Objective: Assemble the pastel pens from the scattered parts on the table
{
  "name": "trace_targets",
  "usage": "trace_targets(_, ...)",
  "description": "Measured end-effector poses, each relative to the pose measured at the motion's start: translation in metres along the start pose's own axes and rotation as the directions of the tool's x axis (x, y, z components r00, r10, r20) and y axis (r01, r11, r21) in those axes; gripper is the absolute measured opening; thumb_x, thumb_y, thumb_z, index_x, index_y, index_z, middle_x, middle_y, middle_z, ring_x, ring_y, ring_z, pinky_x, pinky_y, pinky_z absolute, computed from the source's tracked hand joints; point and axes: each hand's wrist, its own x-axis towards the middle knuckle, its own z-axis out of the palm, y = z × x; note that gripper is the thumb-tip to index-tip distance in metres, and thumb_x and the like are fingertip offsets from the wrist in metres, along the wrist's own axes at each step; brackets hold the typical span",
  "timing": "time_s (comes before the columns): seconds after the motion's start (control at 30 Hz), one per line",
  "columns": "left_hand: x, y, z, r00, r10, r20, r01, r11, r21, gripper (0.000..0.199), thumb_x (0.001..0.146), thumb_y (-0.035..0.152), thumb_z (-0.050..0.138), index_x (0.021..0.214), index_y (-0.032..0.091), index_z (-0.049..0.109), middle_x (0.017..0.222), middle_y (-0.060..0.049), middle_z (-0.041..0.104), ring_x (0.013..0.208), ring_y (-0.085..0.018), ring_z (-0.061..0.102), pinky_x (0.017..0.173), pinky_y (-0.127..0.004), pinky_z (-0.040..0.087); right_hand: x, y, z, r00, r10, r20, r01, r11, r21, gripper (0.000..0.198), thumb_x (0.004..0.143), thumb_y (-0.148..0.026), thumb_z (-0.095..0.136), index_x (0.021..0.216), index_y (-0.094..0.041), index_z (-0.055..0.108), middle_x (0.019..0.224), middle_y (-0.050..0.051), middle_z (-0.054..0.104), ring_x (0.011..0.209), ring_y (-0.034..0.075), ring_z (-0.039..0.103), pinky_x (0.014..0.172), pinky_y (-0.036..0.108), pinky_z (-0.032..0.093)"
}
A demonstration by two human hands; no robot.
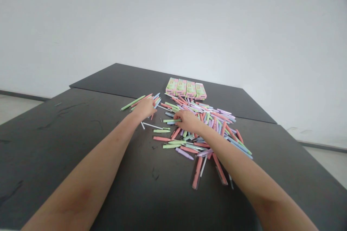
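Lying in a loose heap on the dark table (pixel 151 195), pens (pixel 202 145) spread ahead of the person, mostly around and under the right hand (pixel 187 120); long axes mixed, no common heading. Near edge: purple pen (pixel 184 153) slants from far left to near right; coral pen (pixel 197 172) runs almost straight toward the person, near end a bit left. Past the right forearm, blue pen (pixel 240 147) slants near right. Left side of heap: green pen (pixel 171 120) lies nearly crosswise, its right end at the right fingers.

Smaller bunch (pixel 133 103) at the left hand (pixel 145 109), left of heap: long axes roughly parallel, slanting from near left to far right, ends sticking out both sides of the hand. White rod (pixel 152 125) just nearer, close to crosswise.

Left arm: extended forward and inward, palm down over the bunch, fingers bent; grip hidden, cannot tell if it holds any.

Right arm: extended forward, angled in to the left over the heap, back of hand up, fingers curled with a narrow gap, fingertips pointing left; cannot tell if the green pen is pinched or only touched.

Boxes (pixel 181 87), four in a row, side by side behind the heap, pink and green. Pale wall (pixel 173 25) beyond.
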Motion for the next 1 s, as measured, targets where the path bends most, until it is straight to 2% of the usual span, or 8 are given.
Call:
trace_targets(0.2, -0.002, 0.001, -0.003, 0.999, 0.005, 0.049, -0.010, 0.996, 0.092, 0.021, 0.070, 0.027, 0.061, 0.082, 0.014, 0.074, 0.088, -0.014, 0.074, 0.088, -0.027, 0.067, 0.072, -0.031, 0.048, -0.007, 0.003, -0.005, 0.999, -0.028, 0.035, 0.027, 0.999, 0.023, 0.025, 0.073, -0.016, 0.062, 0.097, -0.018, 0.070, 0.100, 0.008, 0.070, 0.089, 0.021, 0.063, 0.077, 0.029, 0.044)
trace_targets(0.43, -0.004, 0.003, -0.004, 0.999, 0.013, 0.046, -0.017, 0.995, 0.097, 0.024, 0.069, 0.027, 0.057, 0.074, 0.011, 0.074, 0.081, -0.018, 0.072, 0.083, -0.030, 0.068, 0.069, -0.032, 0.047, -0.012, 0.003, -0.016, 1.000, 0.017, 0.007, -0.018, 0.998, 0.052, 0.027, 0.073, -0.011, 0.054, 0.092, -0.015, 0.073, 0.096, 0.008, 0.073, 0.086, 0.021, 0.064, 0.075, 0.028, 0.045)
trace_targets(0.63, 0.000, -0.004, -0.016, 0.999, -0.034, -0.035, 0.035, 0.999, 0.023, 0.035, 0.075, 0.037, 0.052, 0.087, 0.014, 0.075, 0.084, -0.013, 0.073, 0.086, -0.026, 0.069, 0.072, -0.028, 0.048, -0.008, -0.001, -0.015, 0.996, 0.031, -0.078, -0.028, 0.999, 0.045, 0.025, 0.077, -0.012, 0.050, 0.087, -0.016, 0.073, 0.092, 0.008, 0.073, 0.081, 0.020, 0.064, 0.074, 0.027, 0.044)
trace_targets(0.77, -0.002, -0.009, -0.027, 0.998, -0.060, -0.019, 0.059, 0.997, -0.054, 0.040, 0.079, 0.044, 0.048, 0.089, 0.015, 0.075, 0.063, -0.008, 0.069, 0.071, -0.022, 0.069, 0.065, -0.025, 0.047, -0.004, 0.001, -0.013, 0.995, 0.068, -0.078, -0.066, 0.998, 0.023, 0.028, 0.076, -0.010, 0.050, 0.091, -0.016, 0.073, 0.095, 0.008, 0.073, 0.086, 0.020, 0.065, 0.076, 0.027, 0.044)
trace_targets(0.83, -0.003, -0.010, -0.029, 0.997, -0.083, 0.012, 0.083, 0.990, -0.116, 0.042, 0.079, 0.045, 0.049, 0.092, 0.015, 0.075, 0.056, -0.006, 0.067, 0.063, -0.021, 0.068, 0.060, -0.024, 0.046, -0.001, 0.003, -0.012, 0.994, 0.089, -0.065, -0.088, 0.996, 0.017, 0.028, 0.079, -0.012, 0.050, 0.094, -0.016, 0.073, 0.096, 0.008, 0.074, 0.087, 0.020, 0.065, 0.077, 0.026, 0.044)
trace_targets(0.9, -0.003, -0.010, -0.028, 0.996, -0.092, 0.019, 0.094, 0.985, -0.142, 0.041, 0.079, 0.044, 0.050, 0.093, 0.015, 0.074, 0.058, -0.006, 0.068, 0.062, -0.021, 0.068, 0.060, -0.024, 0.047, 0.002, 0.004, -0.011, 0.993, 0.105, -0.049, -0.104, 0.995, 0.012, 0.024, 0.083, -0.020, 0.053, 0.095, -0.017, 0.073, 0.097, 0.008, 0.074, 0.087, 0.020, 0.065, 0.076, 0.026, 0.044)
trace_targets(1.0, 0.000, -0.009, -0.022, 0.998, -0.069, -0.016, 0.067, 0.993, -0.098, 0.035, 0.076, 0.040, 0.054, 0.088, 0.015, 0.075, 0.073, -0.009, 0.073, 0.076, -0.024, 0.070, 0.070, -0.026, 0.049, 0.007, 0.002, -0.008, 0.995, 0.095, -0.013, -0.095, 0.995, 0.003, 0.023, 0.084, -0.032, 0.058, 0.093, -0.018, 0.073, 0.094, 0.007, 0.074, 0.086, 0.019, 0.065, 0.075, 0.026, 0.044)
